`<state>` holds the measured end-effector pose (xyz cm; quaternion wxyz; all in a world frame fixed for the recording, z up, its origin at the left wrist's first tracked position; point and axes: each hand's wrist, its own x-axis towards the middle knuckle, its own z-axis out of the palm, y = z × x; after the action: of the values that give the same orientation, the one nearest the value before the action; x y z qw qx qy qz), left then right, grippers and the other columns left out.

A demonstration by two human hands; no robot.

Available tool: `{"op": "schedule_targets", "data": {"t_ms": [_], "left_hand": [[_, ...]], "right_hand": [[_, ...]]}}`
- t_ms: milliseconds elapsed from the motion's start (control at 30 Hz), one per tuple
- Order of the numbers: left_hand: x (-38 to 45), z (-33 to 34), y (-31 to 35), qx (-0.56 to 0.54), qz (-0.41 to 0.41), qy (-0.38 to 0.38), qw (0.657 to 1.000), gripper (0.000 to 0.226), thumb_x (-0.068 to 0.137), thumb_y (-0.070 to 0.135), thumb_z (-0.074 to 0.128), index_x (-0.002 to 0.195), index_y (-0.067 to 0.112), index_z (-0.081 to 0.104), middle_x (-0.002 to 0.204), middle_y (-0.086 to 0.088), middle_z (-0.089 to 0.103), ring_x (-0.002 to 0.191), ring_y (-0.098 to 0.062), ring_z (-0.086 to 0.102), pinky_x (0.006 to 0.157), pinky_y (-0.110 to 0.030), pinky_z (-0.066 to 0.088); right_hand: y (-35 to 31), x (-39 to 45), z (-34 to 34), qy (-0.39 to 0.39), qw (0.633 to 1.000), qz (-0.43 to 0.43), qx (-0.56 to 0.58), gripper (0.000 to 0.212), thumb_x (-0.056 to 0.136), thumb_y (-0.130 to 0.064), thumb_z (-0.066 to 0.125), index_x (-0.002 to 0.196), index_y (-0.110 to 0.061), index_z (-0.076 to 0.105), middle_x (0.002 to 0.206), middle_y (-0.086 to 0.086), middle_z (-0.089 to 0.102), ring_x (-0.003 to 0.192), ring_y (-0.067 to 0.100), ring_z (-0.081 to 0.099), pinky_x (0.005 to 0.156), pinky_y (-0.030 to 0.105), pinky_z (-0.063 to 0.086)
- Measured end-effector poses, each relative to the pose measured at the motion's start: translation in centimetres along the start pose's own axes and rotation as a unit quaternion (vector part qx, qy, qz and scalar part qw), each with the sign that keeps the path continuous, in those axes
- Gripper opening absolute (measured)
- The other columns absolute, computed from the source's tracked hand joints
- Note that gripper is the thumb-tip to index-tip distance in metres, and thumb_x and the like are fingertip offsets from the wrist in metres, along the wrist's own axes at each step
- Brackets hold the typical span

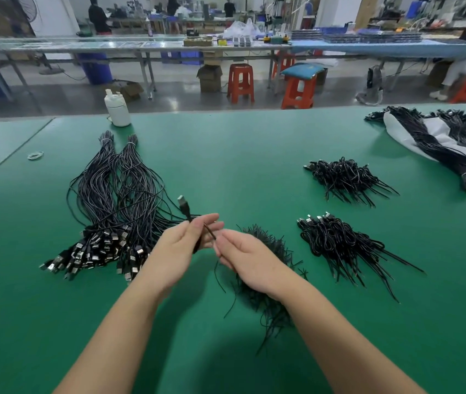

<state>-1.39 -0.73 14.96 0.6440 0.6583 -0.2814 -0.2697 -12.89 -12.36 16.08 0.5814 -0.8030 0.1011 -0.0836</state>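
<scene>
Just below the frame's centre, the left hand [179,245] is gripping a folded USB cable [184,206], with its plug poking up above the fingers. Meanwhile the right hand [244,258] is pinching a thin black strand [210,231] running across from it. Both hands are hovering over the green bench [254,155], above a heap of short black wires [268,243].

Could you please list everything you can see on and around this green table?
USB cable: one, black, between both hands.
Long cable bundles: two, black, left of the hands.
Short ties: one pile, black, under the right wrist.
Coiled cable piles: two, black, right.
Bagged cable bundles: black on white, far right.
Bottle: one, white, far edge.
Rubber bands: few, pale, far left.
Table: one, green.
Stools: several, orange, floor behind.
Left hand: holds the cable.
Right hand: pinches its thin end.
</scene>
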Motion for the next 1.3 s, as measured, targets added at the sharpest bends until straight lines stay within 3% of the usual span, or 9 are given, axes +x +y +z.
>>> {"op": "schedule_targets", "data": {"t_ms": [133, 300, 400, 500, 700, 867, 1000, 1133, 1300], "left_hand": [[-0.2, 1.4, -0.3, -0.245, -0.010, 0.016, 0.969, 0.043, 0.102, 0.030, 0.036, 0.115, -0.003, 0.059, 0.112, -0.021, 0.072, 0.107, -0.032, 0.070, 0.086, -0.031, 0.058], [-0.7, 1.9, 0.2, -0.263, -0.002, 0.007, 0.965, 0.033, 0.095, 0.031, 0.046, 0.088, 0.007, 0.067, 0.078, -0.014, 0.067, 0.059, -0.023, 0.063, 0.049, -0.032, 0.051], [-0.7, 2.1, 0.5, -0.265, -0.017, 0.006, 0.964, 0.032, 0.093, 0.031, 0.048, 0.079, 0.010, 0.068, 0.061, -0.010, 0.050, 0.047, -0.018, 0.045, 0.048, -0.028, 0.042], [-0.8, 2.5, 0.3, -0.289, -0.029, -0.019, 0.957, 0.032, 0.093, 0.028, 0.048, 0.080, 0.005, 0.067, 0.056, -0.011, 0.050, 0.051, -0.020, 0.050, 0.054, -0.031, 0.052], [-1.3, 1.5, 0.8, -0.254, -0.074, -0.182, 0.947, 0.030, 0.088, 0.027, 0.060, 0.082, 0.001, 0.075, 0.115, -0.032, 0.066, 0.103, -0.039, 0.068, 0.086, -0.038, 0.057], [-1.9, 0.3, 1.0, -0.121, -0.116, -0.198, 0.966, 0.034, 0.090, 0.033, 0.064, 0.084, 0.003, 0.077, 0.113, -0.025, 0.070, 0.108, -0.031, 0.068, 0.081, -0.026, 0.056], [-2.9, 1.2, -0.5, 0.267, 0.000, 0.018, 0.963, 0.020, 0.095, 0.039, 0.062, 0.093, 0.026, 0.077, 0.080, 0.010, 0.074, 0.070, 0.004, 0.061, 0.074, -0.018, 0.051], [-3.3, 1.8, -1.0, 0.259, 0.045, 0.060, 0.963, 0.027, 0.092, 0.035, 0.065, 0.119, 0.042, 0.062, 0.064, 0.003, 0.060, 0.058, -0.009, 0.056, 0.064, -0.025, 0.050], [-2.7, 1.5, -0.9, 0.284, 0.084, -0.002, 0.955, 0.006, 0.086, 0.034, 0.073, 0.087, 0.035, 0.067, 0.048, 0.014, 0.045, 0.049, -0.002, 0.041, 0.051, -0.015, 0.035]], "right_hand": [[1.2, -0.2, 1.2, 0.003, 0.996, 0.029, -0.084, 0.030, 0.105, -0.022, 0.043, 0.078, -0.016, 0.055, 0.062, -0.001, 0.056, 0.059, 0.016, 0.047, 0.061, 0.036, 0.046], [2.2, -0.1, 1.6, 0.030, 0.996, 0.062, -0.064, 0.029, 0.104, -0.022, 0.048, 0.082, -0.015, 0.066, 0.071, -0.005, 0.069, 0.067, 0.014, 0.061, 0.082, 0.046, 0.055], [2.2, -0.1, 1.5, 0.028, 0.996, 0.048, 0.075, 0.021, 0.099, -0.007, 0.057, 0.118, -0.012, 0.064, 0.094, 0.002, 0.072, 0.091, 0.019, 0.068, 0.097, 0.045, 0.053], [2.1, -0.5, 1.7, 0.014, 0.973, 0.041, 0.225, 0.052, 0.090, 0.002, 0.068, 0.137, -0.014, 0.053, 0.115, 0.002, 0.068, 0.111, 0.012, 0.065, 0.105, 0.029, 0.048], [2.5, -1.2, 1.2, 0.065, 0.981, 0.032, 0.179, 0.038, 0.081, 0.002, 0.078, 0.117, -0.004, 0.067, 0.101, 0.011, 0.073, 0.096, 0.017, 0.068, 0.095, 0.028, 0.054], [2.9, -2.1, 1.2, 0.094, 0.995, 0.005, 0.013, 0.026, 0.084, -0.018, 0.079, 0.105, -0.011, 0.065, 0.096, 0.000, 0.069, 0.087, 0.009, 0.064, 0.081, 0.022, 0.051], [3.5, -2.3, 1.7, 0.143, 0.982, -0.015, -0.119, 0.015, 0.097, -0.022, 0.060, 0.102, -0.019, 0.047, 0.098, -0.002, 0.054, 0.085, 0.013, 0.052, 0.080, 0.033, 0.047], [3.6, -2.6, 1.6, 0.081, 0.972, 0.004, -0.219, 0.009, 0.103, -0.027, 0.042, 0.100, -0.020, 0.038, 0.100, 0.002, 0.052, 0.086, 0.027, 0.055, 0.077, 0.047, 0.046], [2.8, -3.1, 1.4, 0.036, 0.971, -0.007, -0.236, 0.022, 0.106, -0.026, 0.032, 0.120, -0.016, 0.045, 0.113, 0.007, 0.060, 0.097, 0.030, 0.061, 0.083, 0.046, 0.049]]}}
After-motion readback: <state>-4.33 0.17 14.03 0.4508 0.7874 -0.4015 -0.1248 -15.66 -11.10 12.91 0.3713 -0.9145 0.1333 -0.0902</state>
